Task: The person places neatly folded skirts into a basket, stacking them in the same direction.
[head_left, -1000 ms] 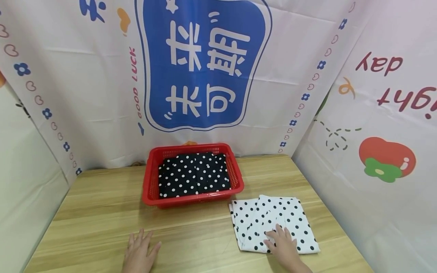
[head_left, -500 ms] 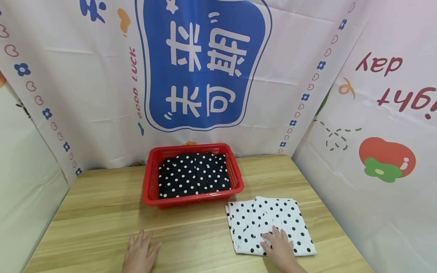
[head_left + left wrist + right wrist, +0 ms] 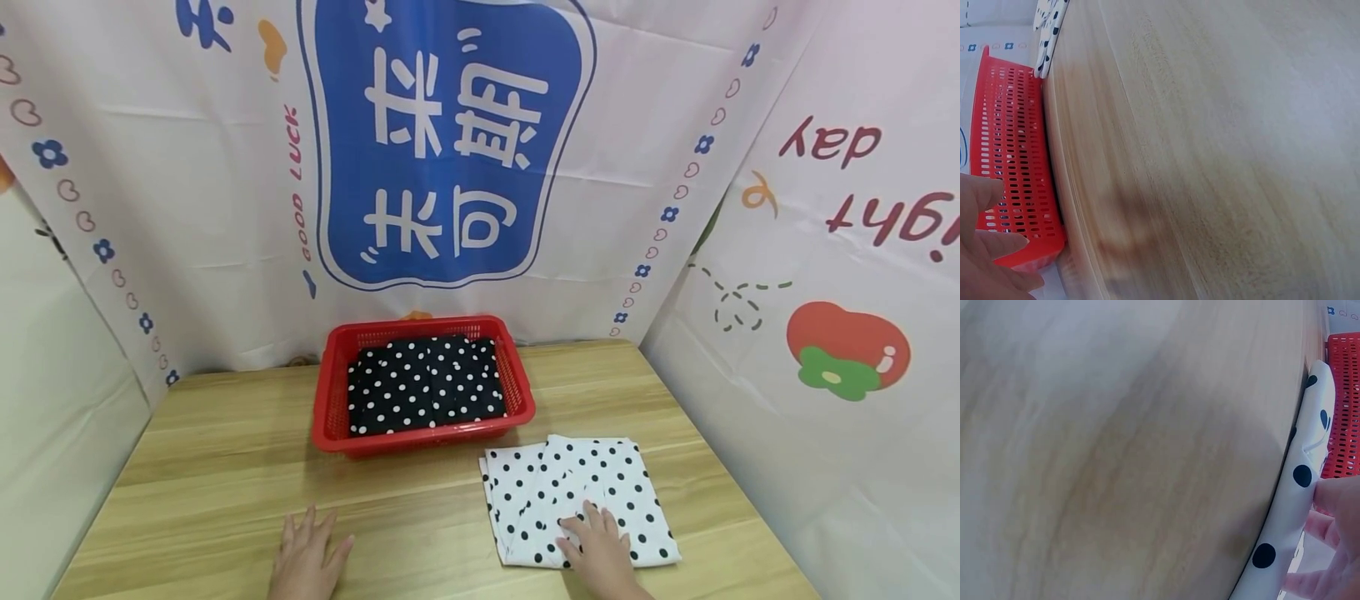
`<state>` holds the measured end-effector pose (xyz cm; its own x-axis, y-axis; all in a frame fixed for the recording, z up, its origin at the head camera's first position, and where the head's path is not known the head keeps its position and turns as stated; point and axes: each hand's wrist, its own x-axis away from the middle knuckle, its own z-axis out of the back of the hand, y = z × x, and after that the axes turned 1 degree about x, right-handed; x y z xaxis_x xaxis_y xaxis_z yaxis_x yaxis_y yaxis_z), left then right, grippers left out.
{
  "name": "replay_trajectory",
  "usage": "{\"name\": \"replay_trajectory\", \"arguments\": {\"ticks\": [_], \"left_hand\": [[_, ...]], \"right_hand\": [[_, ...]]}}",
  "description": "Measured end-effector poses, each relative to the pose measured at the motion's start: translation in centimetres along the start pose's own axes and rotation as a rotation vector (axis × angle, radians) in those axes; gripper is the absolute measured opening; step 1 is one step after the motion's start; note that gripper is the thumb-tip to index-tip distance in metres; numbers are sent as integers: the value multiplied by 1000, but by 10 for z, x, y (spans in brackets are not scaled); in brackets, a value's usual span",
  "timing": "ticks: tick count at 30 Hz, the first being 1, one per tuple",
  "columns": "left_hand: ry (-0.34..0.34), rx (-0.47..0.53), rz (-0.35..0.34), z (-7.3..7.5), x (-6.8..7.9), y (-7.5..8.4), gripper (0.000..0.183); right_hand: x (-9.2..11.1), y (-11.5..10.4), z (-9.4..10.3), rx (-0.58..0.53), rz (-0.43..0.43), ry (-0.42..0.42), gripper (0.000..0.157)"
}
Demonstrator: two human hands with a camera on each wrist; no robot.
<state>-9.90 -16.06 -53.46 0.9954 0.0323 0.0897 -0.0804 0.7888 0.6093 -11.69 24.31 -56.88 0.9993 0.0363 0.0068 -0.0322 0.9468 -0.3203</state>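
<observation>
A folded white cloth with black dots [image 3: 630, 492] lies on the right part of the table. My right hand [image 3: 600, 550] rests on its near edge with fingers spread; in the right wrist view the fingertips touch the folded cloth [image 3: 1285, 519]. My left hand [image 3: 306, 558] lies palm down toward the table's near left, fingers spread, holding nothing. Farther back stands a red plastic basket [image 3: 330, 408] holding folded black cloth with white dots [image 3: 427, 383]. In the left wrist view, the left hand [image 3: 988, 250] overlaps the perforated basket side [image 3: 1016, 144].
The wooden table [image 3: 217, 450] runs back to a printed white curtain [image 3: 225, 208] with a blue panel. Another printed white sheet [image 3: 825, 467] hangs along the right side. A plain pale sheet [image 3: 60, 400] hangs at the left.
My right hand has slid leftward and slightly nearer, and the white dotted cloth has moved with it. The left hand, the basket and the black cloth stay in place.
</observation>
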Motion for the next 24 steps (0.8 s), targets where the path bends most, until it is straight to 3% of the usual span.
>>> {"name": "replay_trajectory", "arguments": {"ticks": [10,24], "left_hand": [[-14,0,4,-2,1,0,57],[-3,-15,0,2,2,0,54]], "right_hand": [[1,-12,-6,1,-6,-35,31],[6,-25,-14,-22,69,-59,46]]}}
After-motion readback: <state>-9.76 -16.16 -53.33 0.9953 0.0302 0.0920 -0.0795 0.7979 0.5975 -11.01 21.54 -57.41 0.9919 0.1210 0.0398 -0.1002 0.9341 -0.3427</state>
